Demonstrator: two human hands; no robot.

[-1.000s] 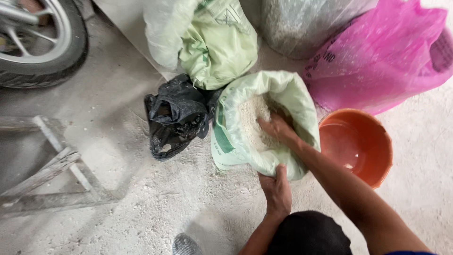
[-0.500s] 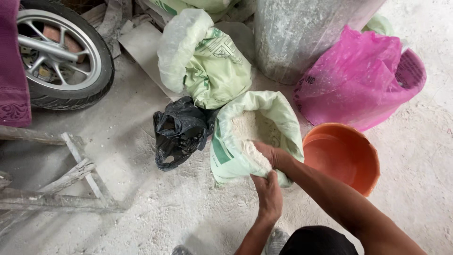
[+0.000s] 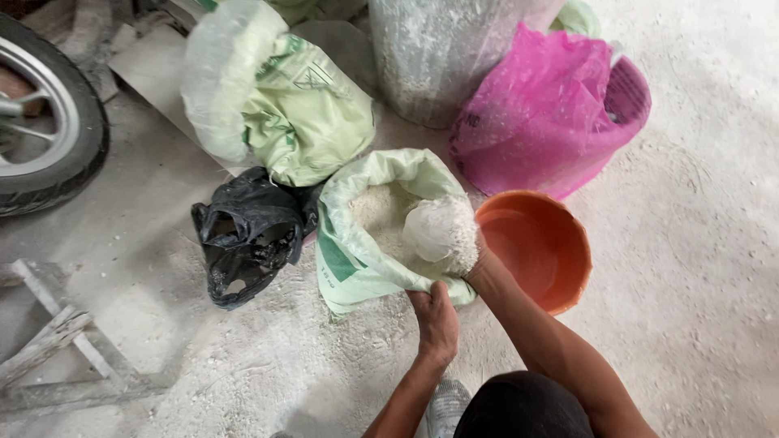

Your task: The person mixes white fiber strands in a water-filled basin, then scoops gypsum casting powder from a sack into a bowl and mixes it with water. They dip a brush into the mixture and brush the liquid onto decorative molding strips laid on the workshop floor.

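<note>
An open pale green sack point(image 3: 349, 251) of whitish powder stands on the dusty floor. My left hand point(image 3: 436, 318) grips its near rim. My right hand point(image 3: 454, 243) is lifted over the sack's right edge, coated in white powder and cupped around a heap of it. Just to the right sits an orange plastic basin point(image 3: 560, 276), with nothing visible inside it.
A crumpled black plastic bag point(image 3: 243, 239) lies left of the sack. Behind are a tied green sack point(image 3: 284, 105), a pink bag point(image 3: 552, 113) and a dusty grey sack point(image 3: 446, 49). A motorbike wheel point(image 3: 49, 122) is far left, a wooden frame point(image 3: 57, 341) at lower left.
My right hand has come up out of the sack with a heap of powder and moved right, toward the orange basin. My left hand stays on the rim.
</note>
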